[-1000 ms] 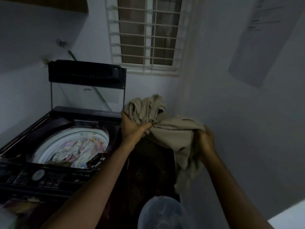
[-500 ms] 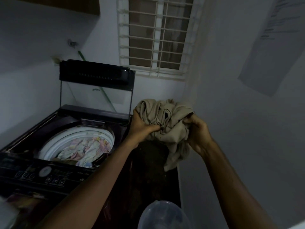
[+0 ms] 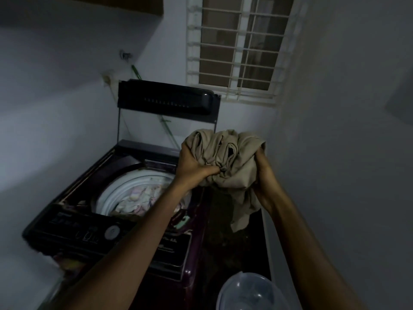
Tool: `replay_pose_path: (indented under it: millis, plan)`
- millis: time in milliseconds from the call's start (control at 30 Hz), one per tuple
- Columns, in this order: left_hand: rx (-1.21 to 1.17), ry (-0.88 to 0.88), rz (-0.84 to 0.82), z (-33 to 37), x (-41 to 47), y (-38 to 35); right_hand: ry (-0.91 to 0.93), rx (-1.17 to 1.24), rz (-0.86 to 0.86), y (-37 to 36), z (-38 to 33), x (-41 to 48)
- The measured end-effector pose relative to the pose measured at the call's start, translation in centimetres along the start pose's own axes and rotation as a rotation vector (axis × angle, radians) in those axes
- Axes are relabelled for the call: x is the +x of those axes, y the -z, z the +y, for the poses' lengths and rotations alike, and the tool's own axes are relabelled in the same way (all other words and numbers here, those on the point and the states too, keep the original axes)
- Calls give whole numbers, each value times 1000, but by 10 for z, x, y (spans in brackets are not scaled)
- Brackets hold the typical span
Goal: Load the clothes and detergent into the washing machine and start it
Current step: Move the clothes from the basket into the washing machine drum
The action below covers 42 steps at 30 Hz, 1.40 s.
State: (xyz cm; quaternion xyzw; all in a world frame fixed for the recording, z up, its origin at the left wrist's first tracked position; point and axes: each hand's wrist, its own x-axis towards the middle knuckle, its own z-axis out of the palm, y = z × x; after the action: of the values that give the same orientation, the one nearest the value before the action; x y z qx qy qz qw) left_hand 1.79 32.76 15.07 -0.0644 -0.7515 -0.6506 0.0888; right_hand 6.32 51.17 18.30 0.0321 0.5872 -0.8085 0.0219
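While both hands are clutching the beige garment [image 3: 232, 157] as a bunched bundle in the air, at about three o'clock from the open top-load washing machine [image 3: 107, 166], the loading step is looking to be in hand. The left hand [image 3: 194, 166] is gripping its left folds and the right hand [image 3: 261, 175] its right side. The next move is probably calling for a swing toward eight o'clock, over the white drum rim [image 3: 125, 184] where pale patterned clothes [image 3: 138, 198] are lying, then a release; the cloth is looking thin, creased and floppy, with a loose tail hanging at six o'clock.
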Motion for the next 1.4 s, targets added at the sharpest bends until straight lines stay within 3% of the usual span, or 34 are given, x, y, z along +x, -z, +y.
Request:
replay_pose_path:
  millis: [200,433,733,933,1067,1200,1333,1400]
  plan:
    - [-20,24,29,-17,6,36,25,-53,61,-34,27,25]
    - [-8,51,100,-23,12,73,-17,-51,-2,-67,42,57]
    - [30,88,280,-33,21,168,-38,-61,-187,-170,73,101]
    - [81,73,315,-44,46,239,-130,21,-199,-247,109,133]
    - [144,100,288,-78,66,285,-174,80,-132,-277,146,151]
    - [183,169,159,-123,86,301,-192,59,-2,-280,178,156]
    - [236,225,60,-165,101,285,-175,-84,151,-261,197,148]
    - [266,287,15,-185,105,273,-182,-338,293,-247,206,151]
